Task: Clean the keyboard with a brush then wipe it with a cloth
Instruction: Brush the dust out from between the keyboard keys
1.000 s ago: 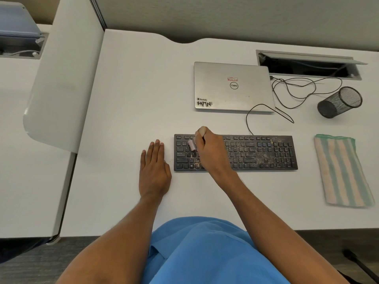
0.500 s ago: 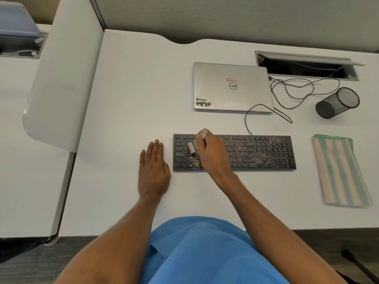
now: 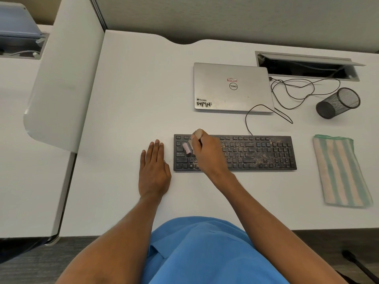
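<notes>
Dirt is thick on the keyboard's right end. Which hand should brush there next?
Right. The right hand grips the brush over the keyboard's left keys and can sweep across to the dirt. The left hand lies flat on the desk beside the keyboard, holding nothing.

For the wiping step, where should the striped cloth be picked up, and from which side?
Probably the left long edge of the cloth, pinched from above, coming from the keyboard side. It lies flat on the desk, so only its edges offer a grip, and that edge is nearest the right hand, which holds the brush.
</notes>
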{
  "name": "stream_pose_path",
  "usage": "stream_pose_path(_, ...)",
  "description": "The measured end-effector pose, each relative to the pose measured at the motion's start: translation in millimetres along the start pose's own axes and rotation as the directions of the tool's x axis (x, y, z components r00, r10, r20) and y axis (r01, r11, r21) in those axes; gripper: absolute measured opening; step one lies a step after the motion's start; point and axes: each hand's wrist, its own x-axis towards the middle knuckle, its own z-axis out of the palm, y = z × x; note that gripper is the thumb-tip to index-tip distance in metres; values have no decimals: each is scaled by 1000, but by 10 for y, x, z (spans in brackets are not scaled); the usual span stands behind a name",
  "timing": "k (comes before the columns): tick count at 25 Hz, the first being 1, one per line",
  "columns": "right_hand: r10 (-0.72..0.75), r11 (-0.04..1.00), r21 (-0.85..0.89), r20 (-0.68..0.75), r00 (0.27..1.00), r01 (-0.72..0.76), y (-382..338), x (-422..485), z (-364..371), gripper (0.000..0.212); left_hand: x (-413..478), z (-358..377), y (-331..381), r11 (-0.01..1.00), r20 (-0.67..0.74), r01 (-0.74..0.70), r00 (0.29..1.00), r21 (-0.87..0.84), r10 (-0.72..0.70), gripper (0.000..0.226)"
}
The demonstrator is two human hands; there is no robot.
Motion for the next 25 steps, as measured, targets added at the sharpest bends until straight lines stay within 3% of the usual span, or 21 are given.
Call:
stream_pose_path(7,67,992,-114,95,993,-57,51,-31,16,36,-6,1,-3,1000,5,0,1000,8,0,65)
stream_pose_path(13,-2,998,-63,36,999,4,89,-12,-39,31,0,-3,-7,1000,6,1,1000,4,-1,65)
stream_pose_path(19,-39,978,-190,251,967,89,-106,-23,179,20,-1,7,-18,1000,0,-14,1000,16,14,67)
stream_pose_path(23,153,986,-96,226,962,-134,65,-17,62,23,2,1,-1,1000,-10,-5,1000,-4,5,66)
stream_pose_path(25,195,973,-158,166,967,-169,120,-25,-41,28,4,5,-4,1000,-13,-4,1000,-8,4,66)
